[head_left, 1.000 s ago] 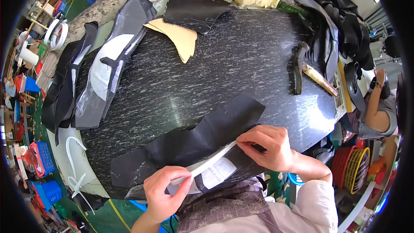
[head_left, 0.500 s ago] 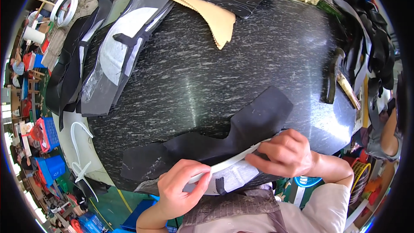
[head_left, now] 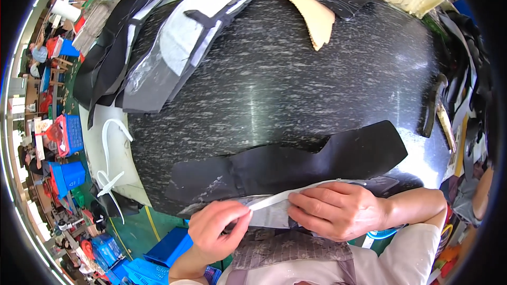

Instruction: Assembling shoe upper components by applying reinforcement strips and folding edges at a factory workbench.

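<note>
A narrow white strip point(head_left: 273, 199) runs between my hands along the near edge of a long black sheet piece point(head_left: 285, 168), leather-like and wavy in outline. My left hand point(head_left: 217, 228) pinches the strip's left part between thumb and fingers. My right hand point(head_left: 338, 208) is closed over the strip farther right, with fingers curled, and a thin white end shows beyond the knuckles. Below the strip, a pale grey-white backing point(head_left: 270, 218) appears between the hands, at the table's near edge. What lies beneath the right fingers is hidden.
The dark speckled tabletop point(head_left: 253, 105) holds stacked black and white-patched pieces point(head_left: 185, 31) at the far left. A tan zigzag-edged piece point(head_left: 311, 13) lies at the back. A hammer point(head_left: 435, 105) rests at the right. Loose white strips point(head_left: 108, 148) hang at the left edge.
The view has shifted, so the table's things sit farther right. My right hand has moved left along the black piece, and a strip end now shows past it. The left hand keeps its pinch.
</note>
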The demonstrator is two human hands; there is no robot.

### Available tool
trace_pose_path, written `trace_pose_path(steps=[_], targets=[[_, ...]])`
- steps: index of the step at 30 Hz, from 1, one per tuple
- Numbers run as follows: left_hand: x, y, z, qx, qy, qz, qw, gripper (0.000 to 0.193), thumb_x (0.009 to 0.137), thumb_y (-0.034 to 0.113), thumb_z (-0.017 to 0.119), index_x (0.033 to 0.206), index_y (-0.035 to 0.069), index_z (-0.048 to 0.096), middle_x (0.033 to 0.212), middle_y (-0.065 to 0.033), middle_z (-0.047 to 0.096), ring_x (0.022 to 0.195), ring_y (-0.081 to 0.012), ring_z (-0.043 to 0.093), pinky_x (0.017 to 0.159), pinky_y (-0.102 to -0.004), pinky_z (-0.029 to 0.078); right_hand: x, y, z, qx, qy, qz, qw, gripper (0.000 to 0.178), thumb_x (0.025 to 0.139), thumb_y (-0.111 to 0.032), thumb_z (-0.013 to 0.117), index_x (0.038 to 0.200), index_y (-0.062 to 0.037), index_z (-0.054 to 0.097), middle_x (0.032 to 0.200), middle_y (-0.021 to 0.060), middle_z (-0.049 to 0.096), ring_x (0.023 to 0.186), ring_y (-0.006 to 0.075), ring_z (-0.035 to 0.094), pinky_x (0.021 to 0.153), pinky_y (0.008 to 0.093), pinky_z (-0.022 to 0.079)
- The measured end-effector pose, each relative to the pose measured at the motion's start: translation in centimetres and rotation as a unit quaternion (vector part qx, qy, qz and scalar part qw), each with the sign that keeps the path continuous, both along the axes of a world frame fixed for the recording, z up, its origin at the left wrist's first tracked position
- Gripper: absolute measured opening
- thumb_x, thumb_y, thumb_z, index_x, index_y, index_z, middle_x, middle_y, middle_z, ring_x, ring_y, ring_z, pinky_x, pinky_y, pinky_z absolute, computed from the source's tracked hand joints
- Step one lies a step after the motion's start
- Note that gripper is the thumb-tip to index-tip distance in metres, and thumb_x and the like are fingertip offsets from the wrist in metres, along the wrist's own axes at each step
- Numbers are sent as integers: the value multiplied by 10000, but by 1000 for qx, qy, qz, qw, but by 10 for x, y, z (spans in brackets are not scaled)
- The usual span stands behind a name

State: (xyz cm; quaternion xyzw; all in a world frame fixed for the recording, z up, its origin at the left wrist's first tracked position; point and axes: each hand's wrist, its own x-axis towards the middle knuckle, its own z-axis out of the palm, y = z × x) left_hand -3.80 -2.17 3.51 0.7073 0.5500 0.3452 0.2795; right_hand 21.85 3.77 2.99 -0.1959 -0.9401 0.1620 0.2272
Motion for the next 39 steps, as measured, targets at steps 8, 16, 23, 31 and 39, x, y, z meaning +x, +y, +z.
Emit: trace_pose_path(steps=[8,16,23,31,39], targets=[[1,15,-1,-4,82,-22,996,188,755,-13,785,914,21,691,811,-77,653,589,-197,636,500,-294,486,-27,3,10,32,-104,10,994,584,848,-529,646,1169,-43,695,981,4,587,806,110,571,668,251,464],[-24,6,1,59,61,6,996,245,707,-53,797,926,20,717,804,-99,680,623,-228,646,524,-311,504,-37,6,2,27,-87,17,996,533,843,-412,671,1171,7,649,1017,31,572,825,119,539,651,264,424],[-27,26,15,77,271,5,959,208,713,165,832,897,141,740,854,2,564,793,-210,532,704,-364,400,-48,7,6,-6,-132,31,991,627,822,-380,690,1287,25,577,948,40,508,883,123,529,709,266,431],[-18,6,26,114,233,-93,961,579,694,262,842,1177,2,657,1225,-165,602,1052,-307,597,893,-418,445,-10,-20,1,32,-49,-15,998,505,779,-280,750,1204,-42,617,1219,156,611,1097,282,646,942,375,560],[6,14,36,164,388,-399,815,481,722,168,710,1124,-90,653,1203,-202,627,1174,-324,605,1005,-363,522,-4,-47,-4,6,-20,-20,1000,370,747,-227,763,1024,7,686,1138,134,645,1129,300,648,987,415,542]])
